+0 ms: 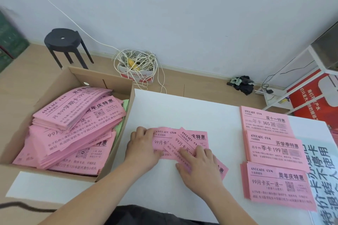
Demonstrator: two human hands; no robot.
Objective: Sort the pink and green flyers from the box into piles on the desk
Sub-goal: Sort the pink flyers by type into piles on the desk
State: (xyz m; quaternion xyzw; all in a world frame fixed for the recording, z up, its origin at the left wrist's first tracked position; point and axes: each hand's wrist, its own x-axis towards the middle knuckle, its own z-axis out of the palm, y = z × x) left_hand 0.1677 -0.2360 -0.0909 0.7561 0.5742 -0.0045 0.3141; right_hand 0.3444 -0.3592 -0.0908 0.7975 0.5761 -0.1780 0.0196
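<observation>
A cardboard box [117, 134] at the left of the white desk [182, 107] is full of pink flyers [73, 129], with green flyers [124, 105] showing at its right inner wall. A few loose pink flyers [184, 141] lie fanned out in the middle of the desk. My left hand [143, 145] rests flat on their left end. My right hand [200, 164] presses flat on the tilted top flyer. Three pink piles sit at the right: far [266, 120], middle [274, 149] and near [278, 187].
A large printed sheet [321, 179] lies under the right piles at the desk's edge. Beyond the desk on the floor are a black stool [64, 42], a small box of tangled white cord [136, 65], dark cloth [241, 83] and a white rack [311, 71].
</observation>
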